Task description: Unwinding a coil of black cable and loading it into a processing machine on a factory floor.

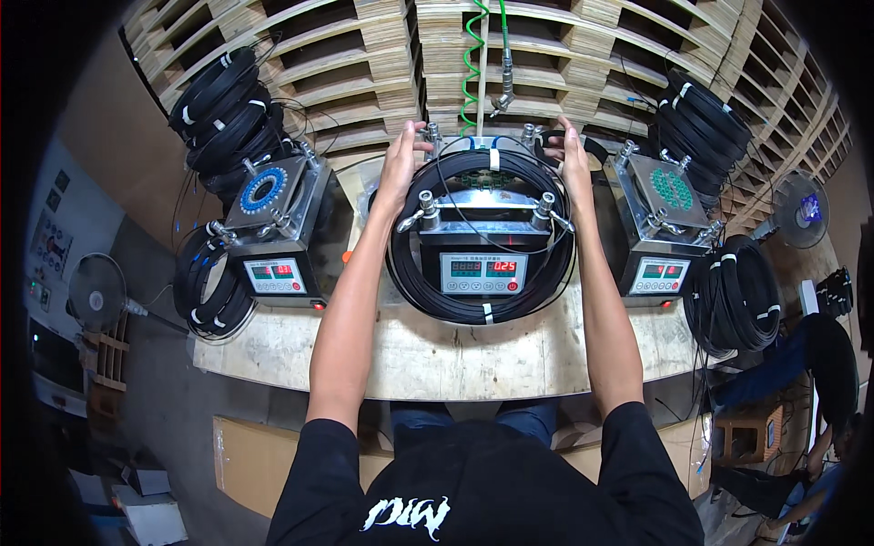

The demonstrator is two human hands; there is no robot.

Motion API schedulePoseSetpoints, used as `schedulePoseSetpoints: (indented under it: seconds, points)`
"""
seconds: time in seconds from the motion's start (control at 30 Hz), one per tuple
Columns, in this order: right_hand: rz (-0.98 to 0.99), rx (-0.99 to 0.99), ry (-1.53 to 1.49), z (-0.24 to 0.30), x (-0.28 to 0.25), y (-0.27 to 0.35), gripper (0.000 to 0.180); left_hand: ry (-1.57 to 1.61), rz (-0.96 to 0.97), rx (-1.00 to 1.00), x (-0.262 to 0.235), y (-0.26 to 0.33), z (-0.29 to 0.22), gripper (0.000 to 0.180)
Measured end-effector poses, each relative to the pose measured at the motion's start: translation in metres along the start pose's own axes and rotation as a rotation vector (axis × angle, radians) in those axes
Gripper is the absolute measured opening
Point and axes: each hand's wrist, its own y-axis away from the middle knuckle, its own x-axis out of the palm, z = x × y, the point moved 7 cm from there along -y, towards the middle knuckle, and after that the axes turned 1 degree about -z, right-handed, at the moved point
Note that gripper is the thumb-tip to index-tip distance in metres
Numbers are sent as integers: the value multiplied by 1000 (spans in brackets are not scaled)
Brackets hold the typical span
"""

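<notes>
Black cable coil (482, 305) looped round the middle machine (482, 246); left hand (399, 168) and right hand (574, 164) gripped its far sides, white ties between them.

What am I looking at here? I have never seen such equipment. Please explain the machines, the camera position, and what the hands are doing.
The picture comes from a wide camera worn on a person's head, looking down, so straight edges bend. Both bare arms reach forward over a wooden workbench. Three metal machines with red digital displays stand on it: the left machine, the middle machine and the right machine. A coil of thin black cable lies around the middle machine. The left hand and the right hand grip this coil at its far side. More black cable coils hang or lie beside the outer machines. A green spiral hose hangs above, before stacked wooden pallets.
</notes>
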Motion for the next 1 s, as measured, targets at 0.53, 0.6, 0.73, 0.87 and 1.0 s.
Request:
schedulePoseSetpoints:
  seconds: [0.53, 0.6, 0.73, 0.87, 1.0]
  points:
    - [-41, 56, -104, 0, -2, 1, 70, -131, -193, 14, -9, 8, -5, 68]
    - [-71, 57, -112, 0, -6, 2, 67, -78, -148, -10, -2, 6, -5, 64]
    - [-91, 36, -50, 9, -5, 8, 68, -104, -9, 76, 1, 2, -6, 59]
    - [-70, -79, -28, 18, -5, 9, 60, -150, 9, 100, 5, 3, -9, 61]
    - [33, -58, 39, 8, -4, 0, 64, -266, -61, 119, 3, 4, -12, 64]
